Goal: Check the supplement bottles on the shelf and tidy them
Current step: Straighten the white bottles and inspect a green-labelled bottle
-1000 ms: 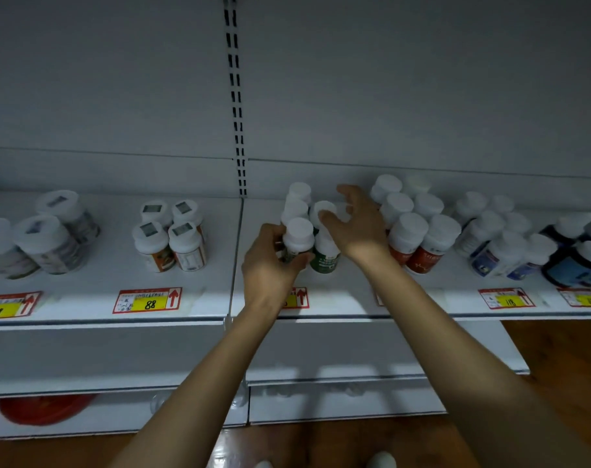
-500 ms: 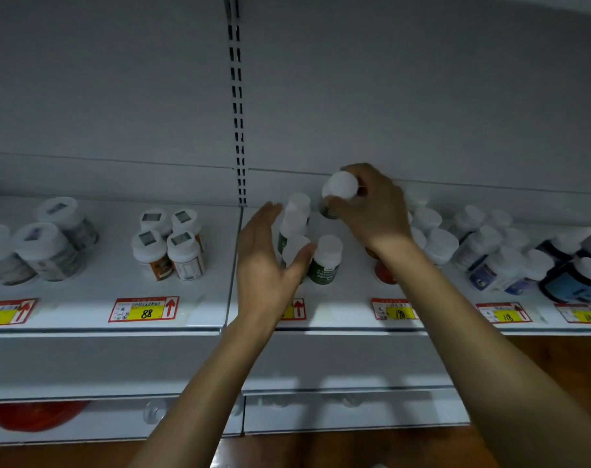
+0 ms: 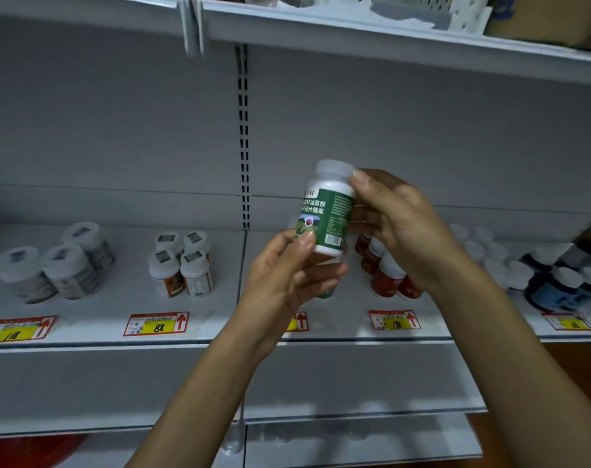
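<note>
A white bottle with a green label [image 3: 328,211] and a white cap is held upright in the air in front of the shelf [image 3: 118,298]. My right hand [image 3: 399,224] grips it from the right, thumb near the cap. My left hand [image 3: 287,278] holds its lower left edge with thumb and fingers. Behind my hands, a green-labelled bottle [image 3: 326,292] on the shelf is mostly hidden. Red-labelled bottles [image 3: 385,278] stand just right of it.
Orange-labelled bottles [image 3: 179,268] and larger grey-labelled jars [image 3: 51,268] stand on the left shelf section. White-capped and dark blue bottles [image 3: 554,285] fill the right. Price tags [image 3: 157,324] line the shelf edge. An upper shelf [image 3: 355,32] hangs overhead.
My right hand lifted the green-labelled bottle off the shelf and brought it toward me. My left hand left the shelf bottles and took hold of its lower part. The camera tilted up.
</note>
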The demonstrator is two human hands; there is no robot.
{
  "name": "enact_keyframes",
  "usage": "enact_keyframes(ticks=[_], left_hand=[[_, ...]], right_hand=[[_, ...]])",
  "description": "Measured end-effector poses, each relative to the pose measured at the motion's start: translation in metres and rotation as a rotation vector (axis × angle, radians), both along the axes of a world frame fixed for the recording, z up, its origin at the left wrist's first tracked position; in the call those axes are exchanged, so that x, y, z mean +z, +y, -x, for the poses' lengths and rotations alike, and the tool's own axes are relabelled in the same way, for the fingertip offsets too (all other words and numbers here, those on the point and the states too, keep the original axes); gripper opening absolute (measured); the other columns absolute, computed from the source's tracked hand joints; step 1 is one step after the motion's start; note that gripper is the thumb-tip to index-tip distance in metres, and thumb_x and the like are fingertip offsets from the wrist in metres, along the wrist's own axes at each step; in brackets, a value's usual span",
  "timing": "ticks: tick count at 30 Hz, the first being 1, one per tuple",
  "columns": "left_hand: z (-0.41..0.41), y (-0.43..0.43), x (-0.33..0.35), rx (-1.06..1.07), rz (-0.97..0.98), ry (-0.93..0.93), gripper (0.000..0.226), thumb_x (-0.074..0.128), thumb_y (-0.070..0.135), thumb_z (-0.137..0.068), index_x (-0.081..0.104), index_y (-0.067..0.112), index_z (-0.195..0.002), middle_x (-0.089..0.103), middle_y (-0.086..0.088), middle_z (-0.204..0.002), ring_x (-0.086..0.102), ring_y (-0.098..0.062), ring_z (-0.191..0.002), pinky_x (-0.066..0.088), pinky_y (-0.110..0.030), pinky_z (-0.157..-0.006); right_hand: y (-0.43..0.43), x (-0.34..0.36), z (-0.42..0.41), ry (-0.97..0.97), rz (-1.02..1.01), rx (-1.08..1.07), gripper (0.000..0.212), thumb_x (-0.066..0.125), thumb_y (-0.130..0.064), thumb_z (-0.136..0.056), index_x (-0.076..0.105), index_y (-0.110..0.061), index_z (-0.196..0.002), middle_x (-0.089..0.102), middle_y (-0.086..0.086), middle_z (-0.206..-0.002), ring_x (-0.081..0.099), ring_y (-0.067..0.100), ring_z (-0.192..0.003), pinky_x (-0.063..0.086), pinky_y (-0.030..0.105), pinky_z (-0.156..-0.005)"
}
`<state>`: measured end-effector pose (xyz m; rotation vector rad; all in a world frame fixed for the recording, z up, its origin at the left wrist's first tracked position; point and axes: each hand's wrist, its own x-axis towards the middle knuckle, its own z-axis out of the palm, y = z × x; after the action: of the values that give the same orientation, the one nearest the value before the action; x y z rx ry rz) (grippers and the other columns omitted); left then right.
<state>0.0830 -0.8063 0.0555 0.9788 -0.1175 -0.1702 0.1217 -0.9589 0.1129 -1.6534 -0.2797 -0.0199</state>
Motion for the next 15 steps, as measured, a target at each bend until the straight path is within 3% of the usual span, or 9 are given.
enact_keyframes(ticks=[4, 9, 15], left_hand=[[0.015, 0.003, 0.003, -0.151, 0.164, 0.113, 0.045, 0.058, 0.043, -0.081, 0.063, 0.012, -0.112, 0.07, -0.023, -0.104, 0.072, -0.019, -0.071, 0.058, -0.025, -0.062], [0.024, 0.002, 0.001, -0.191, 0.221, 0.192, 0.06, 0.048, 0.05, -0.078, 0.058, 0.009, -0.122, 0.073, -0.018, -0.096, 0.07, -0.014, -0.063, 0.058, -0.023, -0.059], [0.026, 0.002, -0.004, -0.163, 0.275, 0.248, 0.058, 0.053, 0.044, -0.074, 0.059, 0.011, -0.122, 0.072, -0.018, -0.098, 0.072, -0.016, -0.069, 0.059, -0.023, -0.061]], right_hand=[[0.002, -0.004, 0.014, -0.014, -0.067, 0.002, 0.023, 0.067, -0.044, -0.08, 0.067, -0.025, -0.094, 0.07, -0.008, -0.081, 0.065, 0.007, -0.073, 0.047, 0.023, -0.068], [0.008, -0.005, 0.025, -0.102, 0.029, -0.057, 0.024, 0.065, -0.023, -0.088, 0.061, -0.017, -0.111, 0.069, -0.008, -0.08, 0.065, 0.0, -0.075, 0.05, 0.016, -0.068], [0.009, -0.012, 0.03, -0.131, 0.096, 0.011, 0.055, 0.07, -0.027, -0.076, 0.054, -0.017, -0.128, 0.069, 0.002, -0.099, 0.067, 0.007, -0.084, 0.051, 0.018, -0.071]])
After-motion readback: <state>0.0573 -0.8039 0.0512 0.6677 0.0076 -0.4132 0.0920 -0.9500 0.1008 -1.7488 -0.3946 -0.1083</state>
